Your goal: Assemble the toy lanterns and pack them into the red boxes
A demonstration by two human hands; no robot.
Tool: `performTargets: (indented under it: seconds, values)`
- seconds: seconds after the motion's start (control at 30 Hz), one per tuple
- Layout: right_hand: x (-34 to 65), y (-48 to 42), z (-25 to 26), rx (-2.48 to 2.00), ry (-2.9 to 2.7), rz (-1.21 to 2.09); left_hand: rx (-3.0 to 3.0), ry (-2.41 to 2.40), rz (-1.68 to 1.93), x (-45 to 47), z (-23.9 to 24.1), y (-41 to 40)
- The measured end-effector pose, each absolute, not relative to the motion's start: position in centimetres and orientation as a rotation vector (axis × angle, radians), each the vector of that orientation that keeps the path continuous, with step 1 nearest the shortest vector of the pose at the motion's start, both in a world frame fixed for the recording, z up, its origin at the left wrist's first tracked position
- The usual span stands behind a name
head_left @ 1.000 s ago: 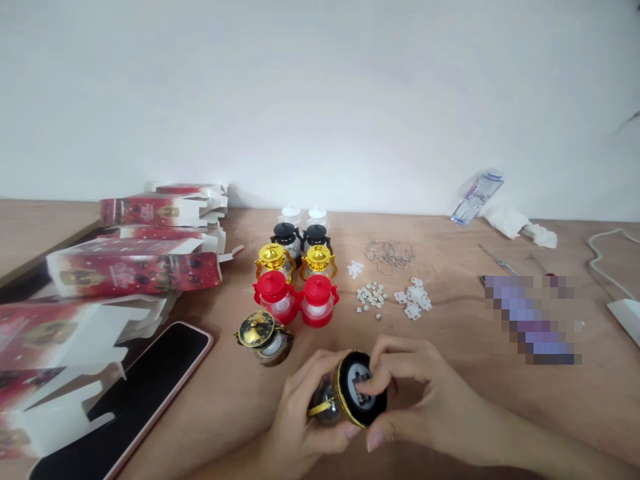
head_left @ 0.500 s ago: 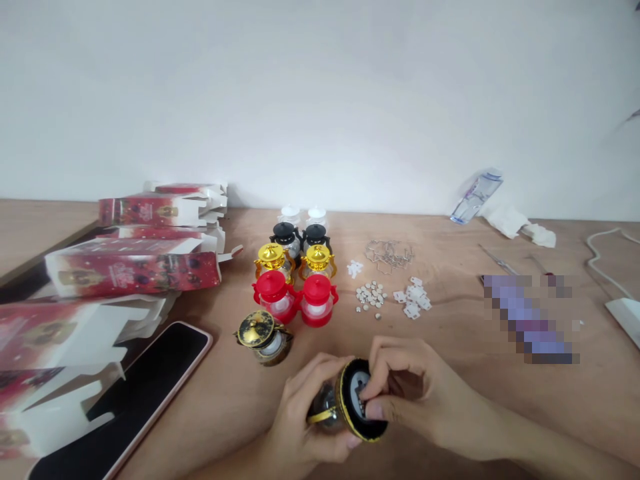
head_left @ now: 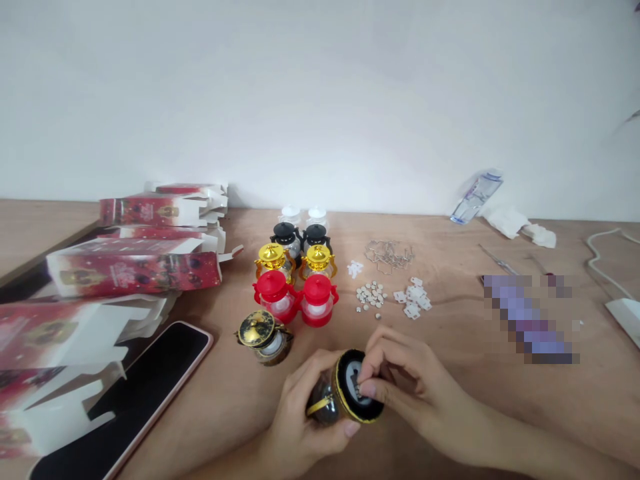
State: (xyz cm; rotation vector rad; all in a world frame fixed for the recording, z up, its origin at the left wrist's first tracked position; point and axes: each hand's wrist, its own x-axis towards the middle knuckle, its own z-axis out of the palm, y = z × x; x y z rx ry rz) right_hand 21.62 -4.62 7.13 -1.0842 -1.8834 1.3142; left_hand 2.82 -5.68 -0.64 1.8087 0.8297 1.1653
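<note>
My left hand grips a small black-and-gold lantern lying on its side, its round base turned toward me. The fingertips of my right hand pinch at the centre of that base, where a small white and dark part shows. Just left stands another black-and-gold lantern. Behind it, in two rows, stand two red lanterns, two gold lanterns and two black lanterns, with two clear white pieces at the back.
Red and white cartons are piled at the left, with a phone lying in front of them. Small round pieces, white tabs and wire hooks lie right of the lanterns. A plastic bag, tissue and white cable lie far right.
My right fingers have shifted on the lantern's base, moving from its right rim to pinch at the centre. The lantern has tilted slightly in my left hand.
</note>
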Motion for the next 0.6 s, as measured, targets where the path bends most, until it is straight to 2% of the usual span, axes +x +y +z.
performTargets:
  seconds: [0.13, 0.23, 0.5, 0.6]
  values:
    - [21.6, -4.6, 7.1, -1.083, -1.931, 1.161, 1.727, 0.854, 1.157, 3.0, -0.1, -5.7]
    - [21.6, -4.1, 6.3, -1.084, -1.761, 1.213, 1.686, 0.864, 1.149, 3.0, 0.1, -5.7]
    - [20.0, -1.5, 2.8, -1.183, -0.88, 1.848, 1.477, 0.924, 0.916, 2.7, -0.1, -5.7]
    - [19.4, -1.3, 2.2, -1.224, -0.761, 1.96, 1.382, 0.978, 0.804, 2.9, 0.1, -5.6]
